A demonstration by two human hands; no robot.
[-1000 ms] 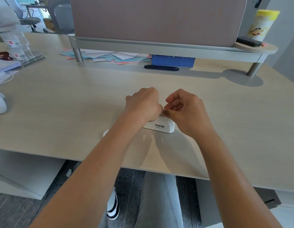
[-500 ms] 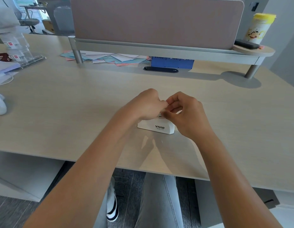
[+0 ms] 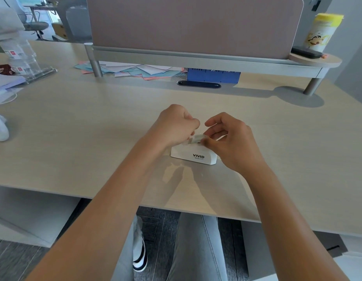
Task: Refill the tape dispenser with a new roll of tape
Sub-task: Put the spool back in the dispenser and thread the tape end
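A small white tape dispenser (image 3: 193,157) marked VIVID stands on the light wooden desk (image 3: 95,128), near its front edge. A clear tape roll (image 3: 197,138) sits at the dispenser's top, between my two hands. My right hand (image 3: 230,138) pinches the roll's right side with thumb and fingers. My left hand (image 3: 176,126) is closed in a loose fist against the roll's left side; its fingertips are hidden, so its hold on the tape is unclear.
A shelf riser (image 3: 206,57) with a partition spans the desk's back. Under it lie coloured envelopes (image 3: 133,71) and a blue box (image 3: 213,75). A yellow-lidded canister (image 3: 322,31) stands back right. Papers and a clear plastic holder (image 3: 24,63) sit far left.
My hands have parted slightly above the dispenser, and the tape roll now shows between them. More of the dispenser's left end is uncovered.
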